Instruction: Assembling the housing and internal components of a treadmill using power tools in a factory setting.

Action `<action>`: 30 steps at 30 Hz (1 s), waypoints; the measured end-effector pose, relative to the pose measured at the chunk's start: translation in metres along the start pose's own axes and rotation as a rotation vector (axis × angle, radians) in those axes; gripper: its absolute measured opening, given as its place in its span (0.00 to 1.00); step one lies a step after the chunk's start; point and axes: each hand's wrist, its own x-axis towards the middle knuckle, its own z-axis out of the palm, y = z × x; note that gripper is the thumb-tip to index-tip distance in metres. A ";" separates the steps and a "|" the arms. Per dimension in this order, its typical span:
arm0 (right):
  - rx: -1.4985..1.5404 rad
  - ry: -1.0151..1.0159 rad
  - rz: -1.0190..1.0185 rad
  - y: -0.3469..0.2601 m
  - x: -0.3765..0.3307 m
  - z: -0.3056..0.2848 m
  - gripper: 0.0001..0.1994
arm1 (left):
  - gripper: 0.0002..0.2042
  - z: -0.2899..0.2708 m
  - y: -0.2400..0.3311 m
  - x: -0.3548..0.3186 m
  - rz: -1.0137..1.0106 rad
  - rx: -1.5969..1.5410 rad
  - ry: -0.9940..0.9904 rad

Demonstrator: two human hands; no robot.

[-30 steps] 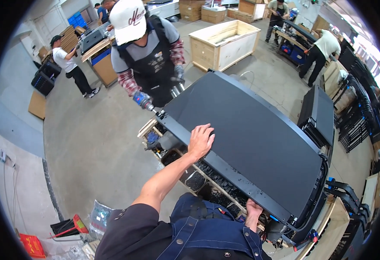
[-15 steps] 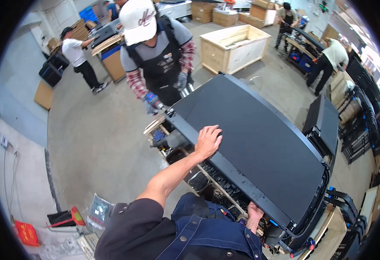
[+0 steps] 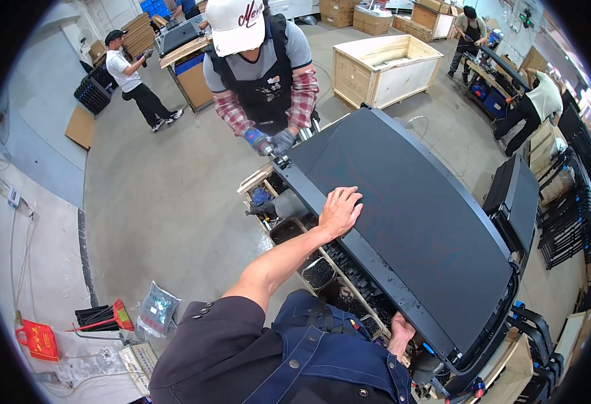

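Panel, dark and broad, slants from the upper middle of the frame to the lower right, lying above a tabletop whose wooden edge and bins show along its near side. The left hand is laid palm down across the near rim at mid-frame, its fingers spread loosely over the face and closed on nothing. Placed about midway along the rim, it probably steadies the panel by weight rather than grip. The right hand, lower right of centre, meets the same rim from below. Its fingers are partly hidden there, so I cannot tell whether they clasp the rim or merely support it; one hand above and one below would suit keeping it from tipping.

At the upper left corner of the panel, a co-worker in gloves points a drill at a small fitting; whether the tip touches it is too small to tell. The two bare hands rest well apart from the drill, which seems to leave that corner free for it.
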 end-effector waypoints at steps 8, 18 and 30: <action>0.013 -0.014 0.013 -0.001 0.004 -0.005 0.13 | 0.14 0.000 -0.001 -0.001 -0.002 0.001 0.004; 0.032 -0.010 0.039 -0.001 0.002 -0.004 0.12 | 0.14 0.000 -0.001 0.000 0.011 0.005 -0.013; 0.006 -0.044 -0.040 0.011 -0.005 -0.004 0.13 | 0.14 0.000 -0.001 0.002 0.011 0.031 -0.006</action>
